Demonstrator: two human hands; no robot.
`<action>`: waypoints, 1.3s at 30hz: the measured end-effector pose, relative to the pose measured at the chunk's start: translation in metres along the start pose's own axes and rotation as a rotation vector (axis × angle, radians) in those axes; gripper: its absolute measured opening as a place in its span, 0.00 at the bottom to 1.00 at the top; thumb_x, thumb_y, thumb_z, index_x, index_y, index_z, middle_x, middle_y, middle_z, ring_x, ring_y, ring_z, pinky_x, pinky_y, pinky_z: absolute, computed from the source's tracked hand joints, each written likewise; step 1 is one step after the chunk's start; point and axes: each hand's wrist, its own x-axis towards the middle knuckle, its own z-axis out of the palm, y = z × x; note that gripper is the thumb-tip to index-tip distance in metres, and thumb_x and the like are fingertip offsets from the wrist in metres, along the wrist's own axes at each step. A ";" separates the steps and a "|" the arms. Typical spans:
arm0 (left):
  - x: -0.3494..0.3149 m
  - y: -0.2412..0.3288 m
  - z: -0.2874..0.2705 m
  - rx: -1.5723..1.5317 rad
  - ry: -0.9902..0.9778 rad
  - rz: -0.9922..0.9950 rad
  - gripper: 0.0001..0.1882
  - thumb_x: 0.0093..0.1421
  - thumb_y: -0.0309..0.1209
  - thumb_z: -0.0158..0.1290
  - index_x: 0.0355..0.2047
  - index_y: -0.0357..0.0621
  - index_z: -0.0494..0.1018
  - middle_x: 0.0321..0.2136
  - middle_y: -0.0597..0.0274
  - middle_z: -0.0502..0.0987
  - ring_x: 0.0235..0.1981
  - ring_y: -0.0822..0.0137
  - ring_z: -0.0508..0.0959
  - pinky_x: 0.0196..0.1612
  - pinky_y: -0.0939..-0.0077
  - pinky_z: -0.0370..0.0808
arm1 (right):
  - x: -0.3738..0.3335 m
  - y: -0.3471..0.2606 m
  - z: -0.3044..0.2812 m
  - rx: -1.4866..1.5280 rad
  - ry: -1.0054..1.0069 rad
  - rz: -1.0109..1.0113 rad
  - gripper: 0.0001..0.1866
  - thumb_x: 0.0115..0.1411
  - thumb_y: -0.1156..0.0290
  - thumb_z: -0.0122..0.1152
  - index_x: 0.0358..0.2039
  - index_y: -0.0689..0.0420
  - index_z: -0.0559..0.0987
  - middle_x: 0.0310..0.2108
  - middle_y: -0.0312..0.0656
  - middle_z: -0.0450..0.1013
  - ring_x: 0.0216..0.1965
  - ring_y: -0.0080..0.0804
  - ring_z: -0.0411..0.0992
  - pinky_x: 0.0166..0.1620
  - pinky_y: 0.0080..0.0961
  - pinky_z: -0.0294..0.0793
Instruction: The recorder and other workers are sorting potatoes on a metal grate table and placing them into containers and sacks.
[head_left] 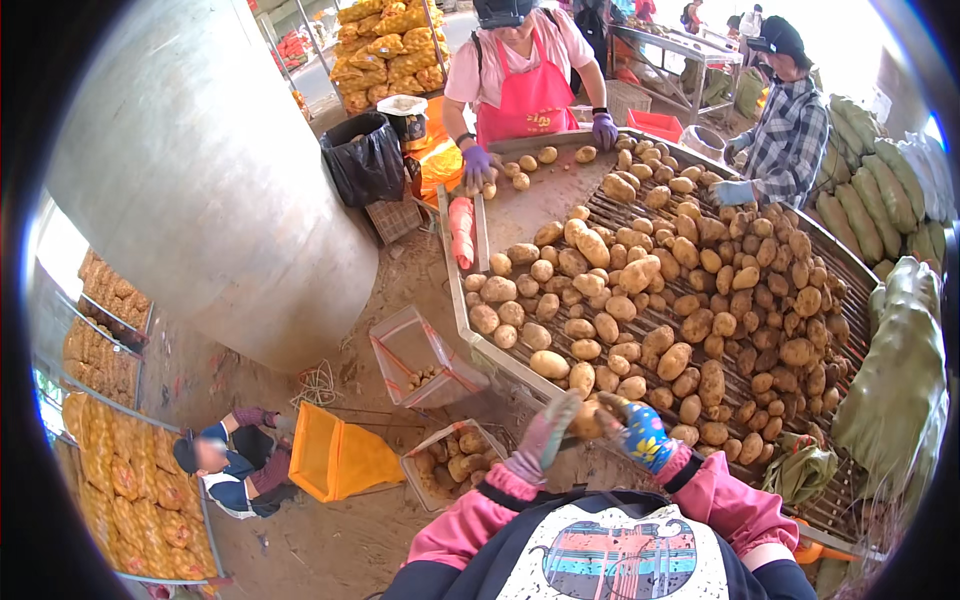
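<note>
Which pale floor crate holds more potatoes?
The near crate, closest to the left hand: potatoes fill much of it; the far crate shows only a small pile.

We've got one brown potato (586, 421) in play, roundish and dull-skinned, held between the gloved left hand (545, 436) and the gloved right hand (638, 432), right by the near edge of the table (515, 366)! The gloves cover part of it, so we can't make out its full outline.

Pink sleeves (462, 532) with black bands (508, 497) meet a greyish glove (543, 437) and a blue flowered glove (648, 440).
</note>
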 end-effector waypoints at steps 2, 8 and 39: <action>0.010 -0.022 0.001 -0.220 -0.035 -0.018 0.24 0.66 0.44 0.48 0.58 0.45 0.66 0.46 0.60 0.73 0.44 0.67 0.76 0.42 0.66 0.80 | 0.009 -0.063 -0.003 -0.605 -0.252 -0.037 0.23 0.59 0.59 0.63 0.52 0.56 0.76 0.22 0.43 0.77 0.21 0.38 0.75 0.27 0.29 0.73; 0.011 -0.039 -0.012 -0.406 0.065 -0.166 0.21 0.66 0.47 0.46 0.48 0.45 0.71 0.34 0.61 0.78 0.33 0.68 0.79 0.37 0.72 0.79 | 0.018 -0.060 0.021 -0.805 -0.422 -0.034 0.25 0.53 0.52 0.60 0.49 0.50 0.79 0.24 0.47 0.78 0.26 0.43 0.77 0.29 0.40 0.74; -0.072 -0.059 -0.169 -0.531 0.100 0.171 0.27 0.69 0.46 0.37 0.53 0.35 0.68 0.46 0.52 0.76 0.47 0.62 0.77 0.50 0.68 0.75 | 0.033 -0.099 0.185 0.370 -0.708 0.690 0.15 0.62 0.61 0.61 0.42 0.58 0.80 0.27 0.34 0.76 0.25 0.15 0.69 0.22 0.17 0.67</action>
